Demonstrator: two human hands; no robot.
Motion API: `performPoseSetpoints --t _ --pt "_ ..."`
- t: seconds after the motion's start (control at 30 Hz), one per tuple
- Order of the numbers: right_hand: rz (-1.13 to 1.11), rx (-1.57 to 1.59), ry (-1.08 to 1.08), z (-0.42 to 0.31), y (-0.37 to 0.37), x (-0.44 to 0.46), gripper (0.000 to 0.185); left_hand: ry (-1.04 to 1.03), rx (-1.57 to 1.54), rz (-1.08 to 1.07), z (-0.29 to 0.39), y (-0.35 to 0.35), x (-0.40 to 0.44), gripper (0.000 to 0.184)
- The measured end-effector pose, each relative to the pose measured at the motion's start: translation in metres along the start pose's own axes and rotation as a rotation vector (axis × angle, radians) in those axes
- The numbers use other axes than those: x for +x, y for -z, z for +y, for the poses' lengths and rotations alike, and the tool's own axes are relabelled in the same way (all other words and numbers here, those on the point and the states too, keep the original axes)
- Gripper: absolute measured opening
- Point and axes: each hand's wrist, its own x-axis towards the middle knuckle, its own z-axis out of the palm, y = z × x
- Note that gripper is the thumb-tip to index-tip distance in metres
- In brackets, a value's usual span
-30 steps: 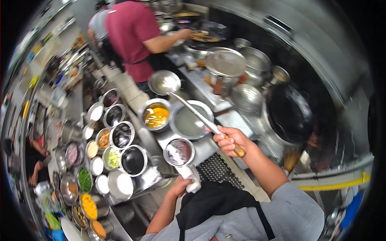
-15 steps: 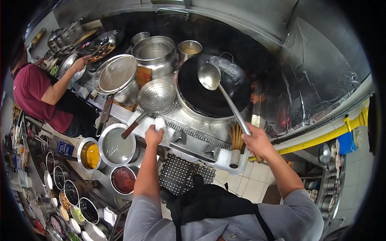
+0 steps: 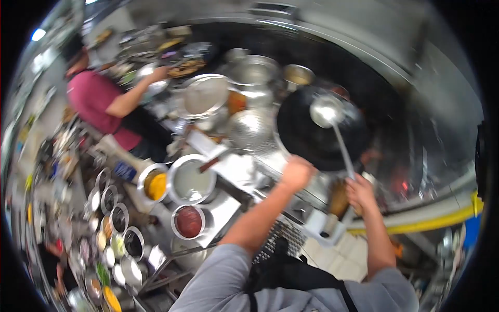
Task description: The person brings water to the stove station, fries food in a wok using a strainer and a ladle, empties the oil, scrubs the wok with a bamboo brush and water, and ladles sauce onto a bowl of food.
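My right hand (image 3: pixel 359 193) is closed around the handle of a long metal ladle (image 3: pixel 327 111). The ladle's round bowl hangs over the black wok (image 3: pixel 299 127) on the stove. My left hand (image 3: pixel 299 172) is at the wok's near-left rim with its fingers closed; blur hides what they grip. Just below my right hand is a bamboo wok brush (image 3: pixel 337 203), bristles up. Left of the wok lies a perforated metal strainer (image 3: pixel 250 130) with a wooden-ended handle.
A mesh sieve (image 3: pixel 205 96) rests on a pot beside a large steel pot (image 3: pixel 254 73). Bowls of cloudy liquid (image 3: pixel 192 182), yellow food (image 3: pixel 156 186) and red contents (image 3: pixel 189 222) stand at the lower left. A co-worker in a maroon shirt (image 3: pixel 96 104) reaches toward another wok.
My left hand has left the white cloth by the strainer and moved right to the wok's rim. The view has swung left; the ladle is still in my right hand over the wok.
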Motion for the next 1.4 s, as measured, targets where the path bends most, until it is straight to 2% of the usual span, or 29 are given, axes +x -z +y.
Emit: performPoseSetpoints --t 0.03,0.07,0.1,0.17,0.3,0.37,0.4,0.43,0.47,0.5,0.53,0.6,0.63,0.67,0.73,0.9,1.0,1.07,1.13,1.2,1.27,1.33,1.37,1.4 --pt "0.011 -0.321 0.156 0.008 0.006 -0.002 0.021 -0.048 0.099 -0.099 0.014 0.015 -0.004 0.018" --pt "0.122 -0.534 0.243 0.012 -0.006 -0.018 0.027 -0.008 0.139 -0.072 0.037 0.044 -0.009 0.021" --pt "0.078 -0.539 0.248 0.016 -0.007 -0.031 0.032 0.021 0.101 0.075 0.050 0.058 -0.020 0.023" --pt "-0.046 0.016 -0.105 0.013 0.005 -0.058 0.035 0.013 0.059 0.080 0.065 0.073 -0.053 0.027" --pt "-0.292 0.317 -0.218 0.022 0.012 -0.109 0.040 0.041 0.037 0.071 0.078 0.096 -0.107 0.027" --pt "-0.434 0.475 -0.348 0.026 0.015 -0.129 0.046 0.110 0.042 -0.233 0.076 0.108 -0.126 0.016" --pt "-0.470 0.436 -0.372 0.025 0.009 -0.138 0.046 0.155 0.065 -0.206 0.075 0.116 -0.136 0.016" --pt "-0.590 0.420 -0.414 0.025 0.001 -0.148 0.048 0.083 0.007 -0.078 0.076 0.122 -0.148 0.019" --pt "-0.712 0.396 -0.474 0.025 -0.010 -0.158 0.050 0.019 -0.038 0.056 0.078 0.130 -0.163 0.031" --pt "-0.644 0.341 -0.513 0.028 -0.019 -0.169 0.042 0.104 -0.082 -0.017 0.084 0.134 -0.189 0.049" --pt "-0.574 0.283 -0.551 0.032 -0.034 -0.177 0.033 0.157 -0.066 0.025 0.096 0.152 -0.211 0.046" --pt "-0.775 0.156 -0.667 0.033 -0.109 -0.198 0.035 0.248 -0.040 0.110 0.109 0.182 -0.270 0.043" --pt "-0.950 0.235 -0.830 0.048 -0.139 -0.192 0.043 0.287 -0.019 0.134 0.110 0.195 -0.303 0.043" --pt "-1.108 0.327 -0.989 0.067 -0.172 -0.190 0.052 0.413 -0.014 0.120 0.111 0.211 -0.340 0.042" --pt "-1.213 0.316 -1.112 0.100 -0.242 -0.205 0.056 0.633 -0.017 0.141 0.117 0.252 -0.406 0.035" --pt "-1.333 0.127 -1.259 0.183 -0.398 -0.268 0.055 1.120 0.243 0.391 0.137 0.354 -0.558 0.026" --pt "-1.358 0.043 -1.348 0.223 -0.465 -0.309 0.054 1.256 0.356 0.484 0.161 0.408 -0.636 0.022" --pt "-1.371 0.037 -1.392 0.241 -0.503 -0.328 0.054 1.350 0.412 0.682 0.183 0.443 -0.663 0.022" --pt "-1.378 0.071 -1.516 0.257 -0.535 -0.345 0.052 1.364 0.436 0.760 0.201 0.465 -0.686 0.021" --pt "-1.356 0.009 -1.476 0.269 -0.568 -0.356 0.051 1.381 0.454 0.836 0.219 0.479 -0.698 0.021" --pt "-1.418 -0.068 -1.349 0.281 -0.600 -0.369 0.047 1.464 0.396 0.950 0.237 0.492 -0.707 0.020" --pt "-1.343 -0.112 -1.328 0.288 -0.627 -0.382 0.044 1.470 0.399 1.016 0.252 0.502 -0.715 0.020" --pt "-1.389 -0.227 -1.201 0.290 -0.639 -0.392 0.043 1.495 0.394 1.062 0.259 0.505 -0.719 0.019" --pt "-1.398 -0.234 -1.205 0.291 -0.647 -0.402 0.043 1.520 0.391 1.111 0.263 0.509 -0.725 0.019"
